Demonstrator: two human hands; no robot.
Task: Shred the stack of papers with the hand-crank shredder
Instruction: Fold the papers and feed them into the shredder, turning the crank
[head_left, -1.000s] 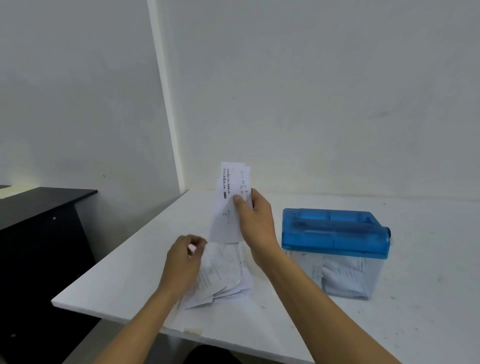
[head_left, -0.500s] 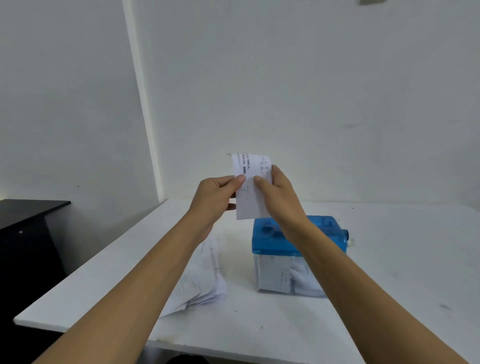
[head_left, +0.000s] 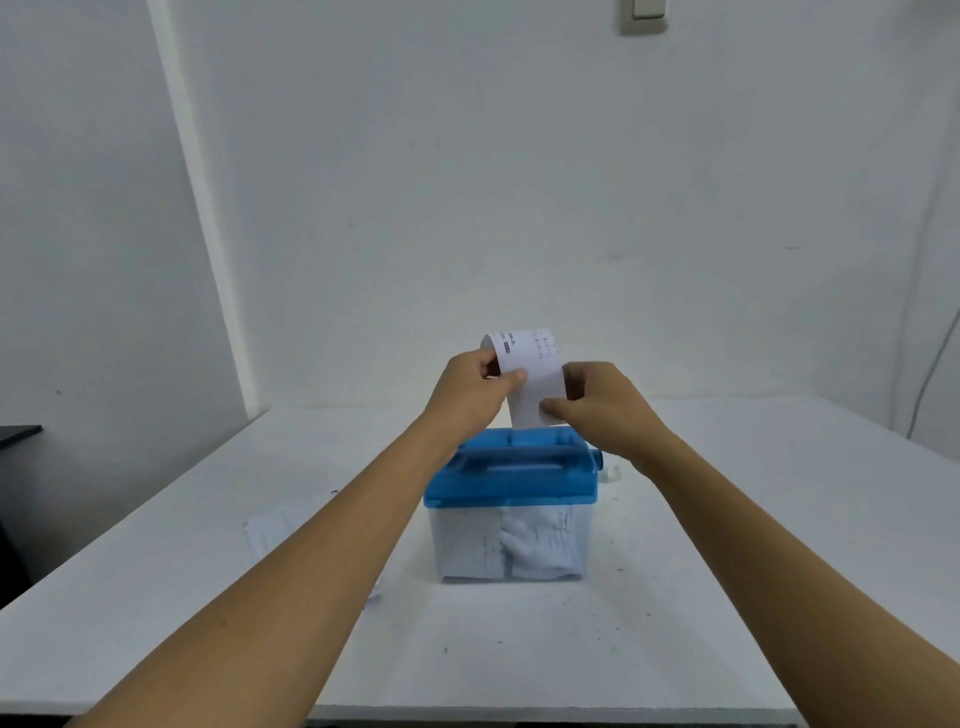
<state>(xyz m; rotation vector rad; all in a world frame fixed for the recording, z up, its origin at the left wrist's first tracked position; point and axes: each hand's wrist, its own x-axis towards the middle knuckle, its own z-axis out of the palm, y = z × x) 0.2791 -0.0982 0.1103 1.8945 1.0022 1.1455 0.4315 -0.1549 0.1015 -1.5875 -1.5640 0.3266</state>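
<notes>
A printed paper slip (head_left: 530, 371) stands upright just above the far edge of the shredder's blue lid (head_left: 511, 470). My left hand (head_left: 470, 392) pinches the slip's left edge and my right hand (head_left: 602, 408) pinches its right edge. The shredder's clear bin (head_left: 511, 543) holds shredded paper. The paper stack (head_left: 275, 525) lies on the table to the left, mostly hidden behind my left forearm. The crank's hub (head_left: 598, 460) pokes out at the lid's right end, behind my right wrist.
The white table (head_left: 727, 571) runs to a front edge near the bottom of the view. A dark cabinet (head_left: 15, 467) stands at the far left. A cable (head_left: 935, 374) hangs down the wall at the right.
My left hand left the stack and joined the right on the slip. Both hands carried it right and down to the shredder's lid. My view has swung to face the shredder.
</notes>
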